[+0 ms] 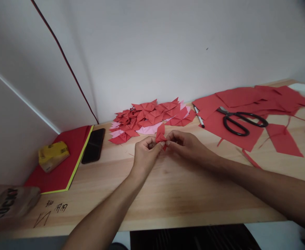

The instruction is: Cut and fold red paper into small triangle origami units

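Over the middle of the wooden table (pixel 183 194), just in front of a heap of folded papers (pixel 149 113) in red and pink, you are holding a small folded piece (pixel 160 133) of red paper between your two hands. Your left hand (pixel 147 147) is pinching its lower left part, the thumb lying over the front, while your right hand (pixel 182 142) is pinching the right edge between thumb and fingertip; the fingers behind are hiding much of the grip. One point of the piece is standing up above your thumbs, and a little red is showing below them. The piece is probably weighing next to nothing and behaving stiffly where layers are doubling up, yet its single-layer points are likely bending or creasing easily under a hard squeeze. It should not be slipping much against dry skin, so a gentle pinch is serving best: you are better off gripping the thick, layered middle and leaving the thin tips free. To your right, black-handled scissors (pixel 233 114) are lying on red sheets (pixel 246 97) beside a marker (pixel 199 116); to your left, a phone (pixel 93 146) is resting well apart from your hands.
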The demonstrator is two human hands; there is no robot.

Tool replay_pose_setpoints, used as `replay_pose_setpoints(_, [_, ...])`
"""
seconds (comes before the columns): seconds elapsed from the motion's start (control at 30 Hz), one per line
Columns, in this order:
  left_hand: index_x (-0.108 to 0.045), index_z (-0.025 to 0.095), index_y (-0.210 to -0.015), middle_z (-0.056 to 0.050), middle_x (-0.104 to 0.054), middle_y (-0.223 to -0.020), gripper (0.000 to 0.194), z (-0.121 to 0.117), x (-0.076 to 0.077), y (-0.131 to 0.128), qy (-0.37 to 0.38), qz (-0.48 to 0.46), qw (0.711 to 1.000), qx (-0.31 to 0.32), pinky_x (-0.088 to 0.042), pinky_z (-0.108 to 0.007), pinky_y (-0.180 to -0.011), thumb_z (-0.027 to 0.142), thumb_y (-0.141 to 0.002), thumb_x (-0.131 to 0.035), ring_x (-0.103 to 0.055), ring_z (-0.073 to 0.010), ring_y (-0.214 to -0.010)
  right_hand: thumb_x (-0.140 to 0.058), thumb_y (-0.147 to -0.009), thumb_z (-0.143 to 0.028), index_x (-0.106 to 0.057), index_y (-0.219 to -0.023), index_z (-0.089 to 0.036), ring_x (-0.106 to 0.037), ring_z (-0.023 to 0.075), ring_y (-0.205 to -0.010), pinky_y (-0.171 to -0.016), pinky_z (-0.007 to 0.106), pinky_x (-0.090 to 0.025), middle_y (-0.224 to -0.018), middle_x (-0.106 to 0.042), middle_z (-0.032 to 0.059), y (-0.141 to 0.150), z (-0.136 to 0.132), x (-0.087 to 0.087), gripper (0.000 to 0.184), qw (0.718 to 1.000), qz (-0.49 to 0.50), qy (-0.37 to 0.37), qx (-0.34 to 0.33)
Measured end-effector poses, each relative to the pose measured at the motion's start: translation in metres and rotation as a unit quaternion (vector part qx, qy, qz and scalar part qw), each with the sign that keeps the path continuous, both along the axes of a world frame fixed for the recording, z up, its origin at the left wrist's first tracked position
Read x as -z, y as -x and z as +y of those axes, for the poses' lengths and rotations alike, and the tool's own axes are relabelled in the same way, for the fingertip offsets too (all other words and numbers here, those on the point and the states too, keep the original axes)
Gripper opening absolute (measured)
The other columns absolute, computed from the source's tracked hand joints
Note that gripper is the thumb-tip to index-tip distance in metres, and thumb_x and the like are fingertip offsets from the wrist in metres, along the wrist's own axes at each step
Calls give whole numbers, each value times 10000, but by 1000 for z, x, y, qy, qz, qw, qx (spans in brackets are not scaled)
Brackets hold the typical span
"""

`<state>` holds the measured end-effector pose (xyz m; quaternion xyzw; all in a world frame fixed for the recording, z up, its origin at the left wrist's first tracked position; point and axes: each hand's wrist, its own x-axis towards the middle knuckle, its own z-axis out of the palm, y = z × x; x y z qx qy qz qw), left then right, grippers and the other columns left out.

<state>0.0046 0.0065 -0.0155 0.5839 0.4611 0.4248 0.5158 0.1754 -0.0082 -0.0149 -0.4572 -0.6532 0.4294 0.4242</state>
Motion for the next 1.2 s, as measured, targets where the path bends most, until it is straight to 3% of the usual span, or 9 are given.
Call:
replay_pose_setpoints(0.1, [-624, 125, -691, 13, -561, -580, 233, -1, -1, -1, -13, 15, 1000, 10, -283, -207, -504, 336, -766, -690, -430, -70, -516, -542, -872, -258, -612, -827, -185, -576, 146, -731, -647, 271, -424, -813, -652, 13, 0, 1, 0, 110, 1000, -2, -1, -1])
replay_pose_setpoints(0.33, [-603, 132, -693, 17, -566, -526, 194, -1, -3, 1, 36, 9, 998, 41, -285, -198, -468, 299, -771, -664, -436, -65, -450, -522, -863, -191, -597, -800, -197, -528, 121, -634, -566, 254, -379, -739, -643, -10, 2, -1, -3, 99, 999, -48, -11, 12])
replay_pose_setpoints(0.57, [-631, 105, -732, -31, -628, -557, 197, 3, -1, 3, 84, -43, 993, 77, -340, -201, -469, 297, -768, -659, -507, -79, -446, -490, -854, -170, -597, -787, -190, -540, 130, -657, -592, 267, -398, -748, -643, -4, 1, -1, -5, 127, 999, -50, -6, 16])
replay_pose_setpoints(0.77, [-642, 92, -691, -33, -639, -592, 209, 6, -7, 7, 147, -108, 981, 60, -306, -189, -433, 286, -716, -718, -519, -66, -440, -496, -883, -202, -606, -963, -221, -599, 168, -869, -741, 304, -456, -931, -653, 22, -4, 2, 1, 136, 997, 10, -78, -27])
replay_pose_setpoints(0.9, [-647, 87, -673, -31, -638, -615, 202, 8, -7, 9, 183, -161, 967, 69, -327, -191, -443, 264, -701, -741, -508, -56, -443, -514, -882, -216, -605, -952, -228, -597, 156, -843, -711, 293, -462, -999, -641, 29, -6, 3, 3, 115, 996, 4, -84, -34])
replay_pose_setpoints(1.07, [-652, 82, -679, -21, -625, -613, 188, 6, -6, 8, 209, -173, 958, 88, -332, -185, -441, 246, -706, -739, -508, -50, -445, -549, -877, -276, -632, -890, -220, -590, 148, -765, -658, 279, -448, -909, -661, 21, -6, 4, 0, 101, 997, -22, -73, -22])
replay_pose_setpoints(1.2, [-656, 83, -700, -31, -642, -636, 203, 3, -7, 5, 188, -159, 966, 83, -328, -179, -435, 265, -701, -745, -528, -55, -448, -567, -878, -312, -616, -835, -209, -584, 145, -746, -652, 275, -441, -854, -652, 14, -6, 4, -2, 121, 998, -8, -65, -16])
